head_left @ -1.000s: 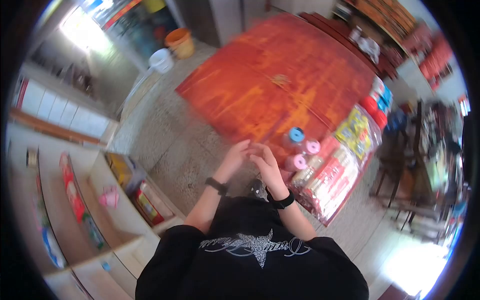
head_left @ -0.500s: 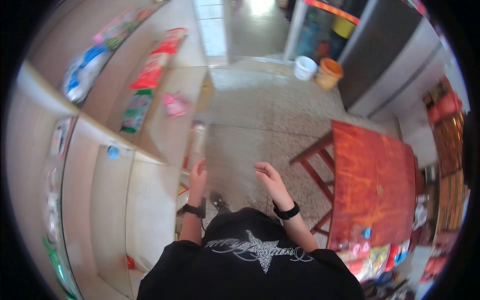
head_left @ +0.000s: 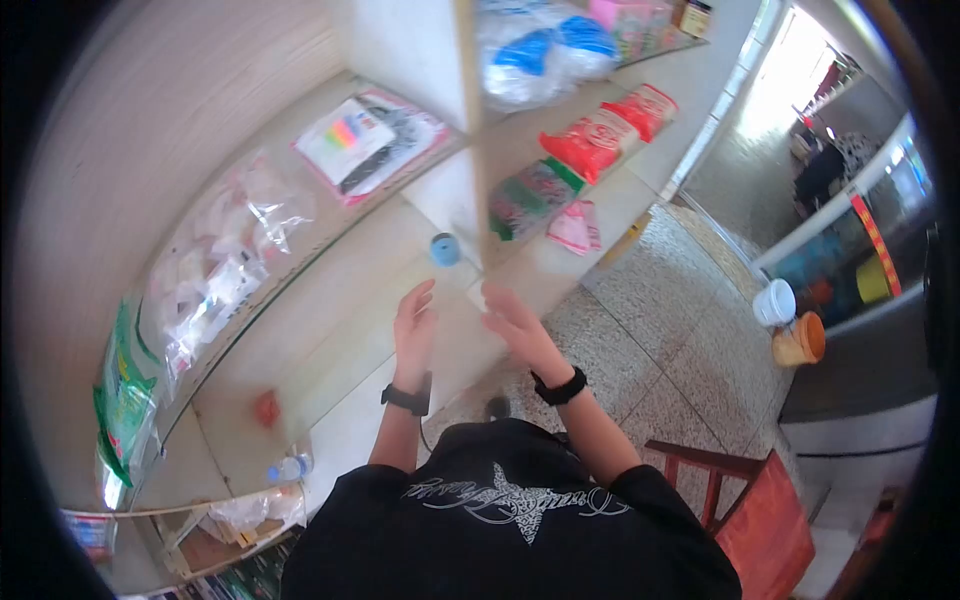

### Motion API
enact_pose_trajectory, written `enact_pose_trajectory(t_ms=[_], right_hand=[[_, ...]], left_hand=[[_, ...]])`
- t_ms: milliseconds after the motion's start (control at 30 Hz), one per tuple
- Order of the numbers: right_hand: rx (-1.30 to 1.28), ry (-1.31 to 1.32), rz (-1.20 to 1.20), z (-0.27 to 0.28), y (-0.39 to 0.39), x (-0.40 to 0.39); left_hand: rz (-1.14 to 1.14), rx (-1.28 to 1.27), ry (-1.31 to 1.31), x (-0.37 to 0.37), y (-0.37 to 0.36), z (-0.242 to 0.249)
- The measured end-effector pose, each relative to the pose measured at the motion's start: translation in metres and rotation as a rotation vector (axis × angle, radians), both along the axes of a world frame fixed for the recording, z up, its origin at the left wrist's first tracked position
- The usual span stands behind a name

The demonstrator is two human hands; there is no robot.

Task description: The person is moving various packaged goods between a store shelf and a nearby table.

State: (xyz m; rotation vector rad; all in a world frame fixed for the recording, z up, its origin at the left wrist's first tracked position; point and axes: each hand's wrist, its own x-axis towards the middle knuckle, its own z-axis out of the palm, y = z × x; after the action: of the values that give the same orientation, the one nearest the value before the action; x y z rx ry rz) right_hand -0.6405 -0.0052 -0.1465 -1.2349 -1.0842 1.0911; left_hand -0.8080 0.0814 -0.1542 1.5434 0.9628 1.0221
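My left hand is raised before the lower shelf, its fingers loosely stretched and nothing in them. Opposite it, my right hand is also empty, a little blurred, with the fingers apart. Each wrist wears a black band. Just beyond the hands is a small blue round object, nearest to the left one. Farther up to the right, a green packet, a pink packet and red bags lie on the shelving. Neither hand touches any of them.
A glass shelf on the left holds clear plastic packs, a flat pack and a green bag. A small bottle lies lower down. White and orange buckets and a red wooden table are at right.
My view and body have turned left toward the shelves. The table and buckets have shifted right in view, and both hands now face the lower shelf, still empty.
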Motion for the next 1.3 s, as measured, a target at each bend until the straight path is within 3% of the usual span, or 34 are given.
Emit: enact_pose_trajectory(t_ms=[167, 267, 333, 467, 633, 767, 900, 1000, 1300], right_hand=[[0.030, -0.017, -0.055, -0.034, 0.068, -0.009], [0.088, -0.144, -0.074, -0.051, 0.089, -0.007], [0.132, -0.221, -0.075, -0.047, 0.090, -0.006], [0.041, -0.099, -0.068, -0.035, 0.054, 0.001], [-0.029, -0.021, -0.165, -0.020, 0.002, 0.017], [-0.052, 0.010, -0.318, -0.024, -0.034, 0.035], [-0.014, 0.119, -0.477, -0.018, -0.087, 0.055], [0.007, 0.033, -0.645, -0.020, -0.137, 0.071], [-0.044, 0.051, -1.362, -0.022, -0.350, 0.062]], left_hand=[[-0.012, -0.016, -0.018, 0.012, 0.024, -0.012], [0.021, -0.183, -0.079, 0.024, 0.033, -0.014], [-0.022, -0.064, 0.106, 0.029, 0.043, -0.024], [-0.072, 0.071, 0.044, 0.030, 0.024, -0.024], [-0.028, -0.105, -0.011, 0.056, -0.026, -0.026], [-0.097, -0.084, 0.017, 0.095, -0.049, -0.025], [-0.316, -0.027, 0.021, 0.136, -0.063, -0.033], [-0.568, -0.016, 0.022, 0.171, -0.097, -0.024], [-1.312, -0.004, 0.117, 0.235, -0.296, -0.021]])
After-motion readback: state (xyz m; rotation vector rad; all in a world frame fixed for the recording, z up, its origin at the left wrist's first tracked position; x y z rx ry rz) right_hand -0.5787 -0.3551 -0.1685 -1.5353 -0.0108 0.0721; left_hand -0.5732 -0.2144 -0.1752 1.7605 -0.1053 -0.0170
